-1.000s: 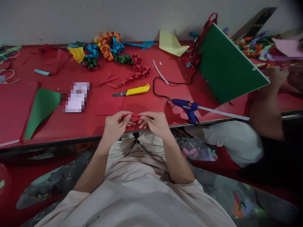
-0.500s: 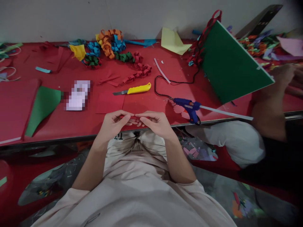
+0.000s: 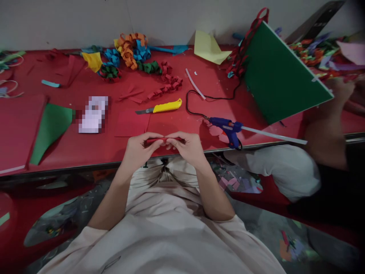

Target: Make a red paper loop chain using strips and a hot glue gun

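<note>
Both hands meet at the table's front edge around a thin red paper strip (image 3: 155, 140), which looks rolled or folded. My left hand (image 3: 142, 147) pinches its left part between thumb and fingers. My right hand (image 3: 186, 147) pinches its right part, fingertips almost touching those of the left. Fingers cover much of the strip. Just beyond the hands lie a square of red paper (image 3: 131, 125) and a yellow box cutter (image 3: 167, 106) with its blade out to the left. To the right of my right hand rests a blue glue gun (image 3: 226, 127) with a long glue stick in its back.
Paper chains (image 3: 129, 49) and a loose glue stick (image 3: 195, 83) lie farther back. A green board (image 3: 285, 72) leans at right, near a co-worker's arm (image 3: 325, 125). At left are a pixelated phone-like item (image 3: 94, 114) and green paper (image 3: 51, 131).
My fingers have shifted slightly on the red paper strip, and more of it shows between the thumbs and fingers. The view has moved a little; the table items stay put.
</note>
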`<state>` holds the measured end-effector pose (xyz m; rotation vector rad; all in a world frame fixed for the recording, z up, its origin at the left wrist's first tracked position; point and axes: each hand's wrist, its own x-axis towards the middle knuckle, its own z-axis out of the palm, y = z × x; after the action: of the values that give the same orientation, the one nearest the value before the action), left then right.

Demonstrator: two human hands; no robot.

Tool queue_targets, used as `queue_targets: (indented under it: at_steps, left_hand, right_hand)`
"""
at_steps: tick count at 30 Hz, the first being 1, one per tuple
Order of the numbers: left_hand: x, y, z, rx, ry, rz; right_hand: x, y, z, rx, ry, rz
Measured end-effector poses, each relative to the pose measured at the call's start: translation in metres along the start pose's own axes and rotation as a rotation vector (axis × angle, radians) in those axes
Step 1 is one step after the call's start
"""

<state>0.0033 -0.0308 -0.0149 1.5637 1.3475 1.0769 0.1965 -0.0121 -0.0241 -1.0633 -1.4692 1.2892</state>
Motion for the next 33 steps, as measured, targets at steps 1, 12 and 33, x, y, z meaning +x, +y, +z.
queue_targets:
  at_steps: [1,12,33]
  left_hand:
    - [0.0,0.001,0.001,0.028,0.007,0.007]
    - [-0.007,0.0,0.001,0.264,0.061,0.24]
    - [-0.002,-0.005,0.004,0.753,0.16,0.265]
  right_hand:
    - [-0.001,0.0,0.001,-0.028,0.003,-0.03]
    - [-0.007,0.002,0.0,-0.482,0.003,-0.257]
    - [-0.004,-0.002,-0.013,-0.859,0.118,-0.184]
